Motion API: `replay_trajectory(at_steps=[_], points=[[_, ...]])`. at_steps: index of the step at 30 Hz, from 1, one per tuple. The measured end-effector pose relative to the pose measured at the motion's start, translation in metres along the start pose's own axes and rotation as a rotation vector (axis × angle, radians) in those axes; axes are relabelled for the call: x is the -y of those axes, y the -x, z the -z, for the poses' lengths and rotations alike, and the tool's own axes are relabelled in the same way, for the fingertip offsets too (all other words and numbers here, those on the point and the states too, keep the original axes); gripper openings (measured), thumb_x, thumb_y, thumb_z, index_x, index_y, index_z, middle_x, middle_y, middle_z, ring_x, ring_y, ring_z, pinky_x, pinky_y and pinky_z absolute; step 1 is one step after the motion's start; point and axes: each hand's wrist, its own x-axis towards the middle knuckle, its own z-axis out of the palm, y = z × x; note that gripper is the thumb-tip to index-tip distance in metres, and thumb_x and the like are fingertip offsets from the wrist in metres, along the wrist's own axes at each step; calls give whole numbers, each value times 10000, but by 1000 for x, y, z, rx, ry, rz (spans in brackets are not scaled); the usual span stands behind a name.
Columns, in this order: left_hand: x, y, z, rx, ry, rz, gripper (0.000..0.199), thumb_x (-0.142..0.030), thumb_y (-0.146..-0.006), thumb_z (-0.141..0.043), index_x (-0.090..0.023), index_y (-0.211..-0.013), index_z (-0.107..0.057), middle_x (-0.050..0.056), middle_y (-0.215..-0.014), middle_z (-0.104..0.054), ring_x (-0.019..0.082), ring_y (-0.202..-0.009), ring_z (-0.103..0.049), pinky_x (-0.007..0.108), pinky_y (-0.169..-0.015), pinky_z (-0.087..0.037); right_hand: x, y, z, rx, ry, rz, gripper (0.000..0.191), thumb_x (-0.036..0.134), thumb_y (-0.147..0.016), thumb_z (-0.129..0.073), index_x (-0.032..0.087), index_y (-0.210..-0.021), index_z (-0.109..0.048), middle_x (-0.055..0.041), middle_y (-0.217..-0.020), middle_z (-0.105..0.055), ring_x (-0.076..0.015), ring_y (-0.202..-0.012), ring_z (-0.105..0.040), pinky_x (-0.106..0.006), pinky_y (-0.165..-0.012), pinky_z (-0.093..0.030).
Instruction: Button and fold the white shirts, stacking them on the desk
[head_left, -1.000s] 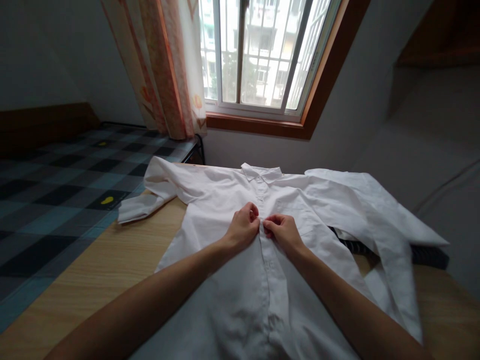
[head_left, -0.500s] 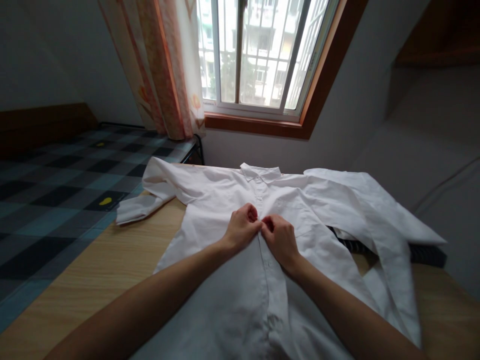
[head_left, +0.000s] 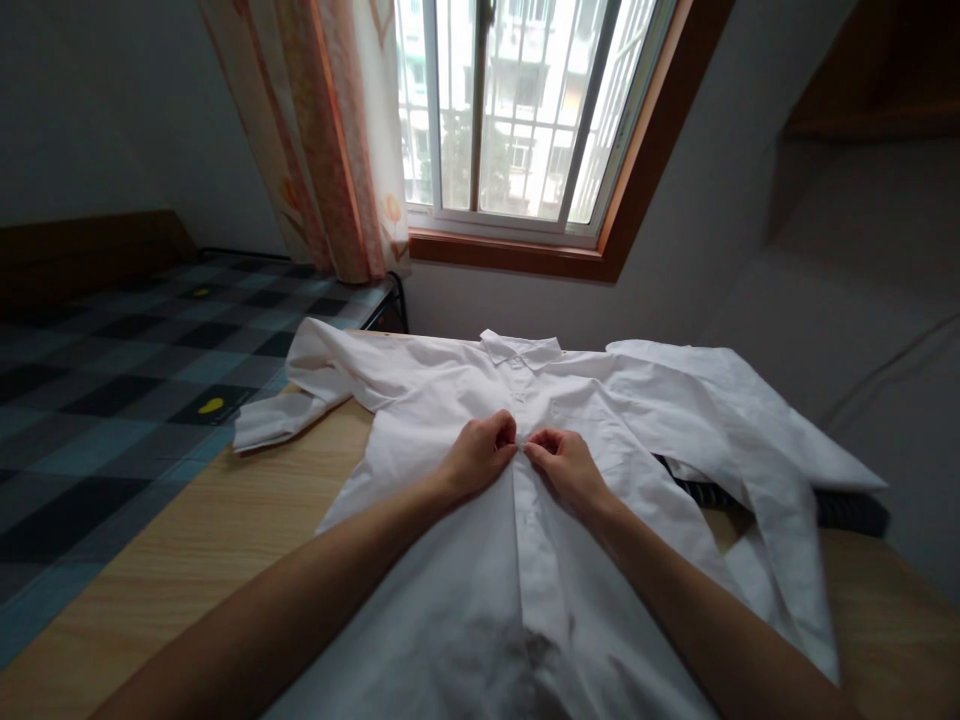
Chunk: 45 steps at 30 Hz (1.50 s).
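A white long-sleeved shirt (head_left: 435, 400) lies front side up, its collar (head_left: 520, 348) at the far end. My left hand (head_left: 484, 452) is closed in a pinch on the front placket, partway down the chest. Just across from it, my right hand (head_left: 566, 462) pinches the other side of the placket. The fingertips of both hands nearly meet, and whatever button lies between them is too small to make out. Below my hands the placket (head_left: 536, 560) runs toward me, with dark marks on the cloth near the bottom.
Under the shirt is a light wooden table (head_left: 225, 540). To the left stands a bed with a checked cover (head_left: 112, 400). A dark ribbed object (head_left: 855, 510) sticks out beneath the right sleeve. Beyond the table are a curtain (head_left: 330, 140) and a barred window (head_left: 517, 120).
My right hand has shifted slightly right and its fingers have straightened a little, leaving a small gap between the hands. The placket below lies straighter.
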Motion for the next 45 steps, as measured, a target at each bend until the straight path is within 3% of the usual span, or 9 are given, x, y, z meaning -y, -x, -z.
replay_trajectory(at_steps=[3, 7, 11, 18, 27, 32, 35, 37, 45], points=[[7, 3, 1, 5, -263, -80, 166, -158, -792, -557, -186, -945, -615, 62, -997, -664, 215, -972, -581, 350, -869, -460, 3, 0, 5, -95, 159, 72, 178, 311, -792, -582, 178, -820, -698, -44, -785, -710, -179, -691, -620, -289, -679, -468], [16, 7, 1, 115, -486, -66, 385, -320, -920, -454, -252, -1289, -536, 67, -1464, -451, 330, -1362, -339, 599, -1089, -242, -12, -5, 34, -211, 495, 162, 339, 338, -861, -517, 161, -1111, -664, -124, -1175, -666, -254, -1047, -609, -376, -910, -459], [24, 5, 2, 260, -537, -17, 539, -535, -943, -345, -294, -1418, -422, 49, -1566, -285, 387, -1432, -189, 712, -1073, -107, -44, -9, 66, -20, 941, 172, 510, 434, -941, -410, 184, -1377, -500, -128, -1480, -430, -337, -1360, -367, -526, -1085, -286], [33, -14, 4, 279, -553, 3, 663, -627, -917, -313, -276, -1479, -333, 71, -1582, -234, 386, -1444, -147, 716, -1074, -57, -62, -29, 72, 119, 1060, 127, 575, 455, -985, -275, 181, -1487, -336, -118, -1541, -324, -290, -1413, -293, -486, -1122, -245], [38, -26, 8, 269, -547, -16, 638, -586, -928, -336, -260, -1476, -338, 80, -1575, -252, 349, -1444, -186, 638, -1114, -118, -30, -32, 75, -63, 1113, 319, 392, 315, -935, -445, 144, -1262, -578, -163, -1320, -573, -297, -1182, -512, -433, -996, -364], [32, -10, 21, 216, -520, -37, 586, -498, -948, -360, -233, -1471, -347, 86, -1570, -268, 287, -1438, -238, 531, -1144, -190, -26, -4, 145, -531, 1165, 10, 634, 433, -871, -528, 107, -1402, -408, -242, -1391, -464, -404, -1206, -449, -530, -931, -376], [15, 17, 31, 293, -498, -132, 608, -526, -933, -391, -258, -1476, -338, 81, -1577, -247, 307, -1444, -216, 552, -1147, -167, -38, 16, 198, -495, 1180, -312, 802, 564, -826, -537, 99, -1448, -336, -276, -1299, -522, -457, -1115, -518, -562, -826, -414], [0, 39, 36, 374, -466, -243, 658, -580, -906, -425, -264, -1477, -340, 84, -1576, -251, 322, -1448, -199, 558, -1155, -140, -44, 24, 223, -381, 1181, -410, 594, 447, -863, -512, 129, -1363, -472, -237, -1188, -604, -407, -1030, -587, -490, -773, -436], [-24, 84, 33, 568, -377, -348, 839, -725, -824, -445, -242, -1497, -313, 142, -1548, -295, 369, -1430, -234, 584, -1142, -146, 8, -20, 268, -609, 1330, -1, 336, 148, -908, -438, 175, -1142, -678, -201, -1051, -645, -258, -857, -628, -375, -677, -356]])
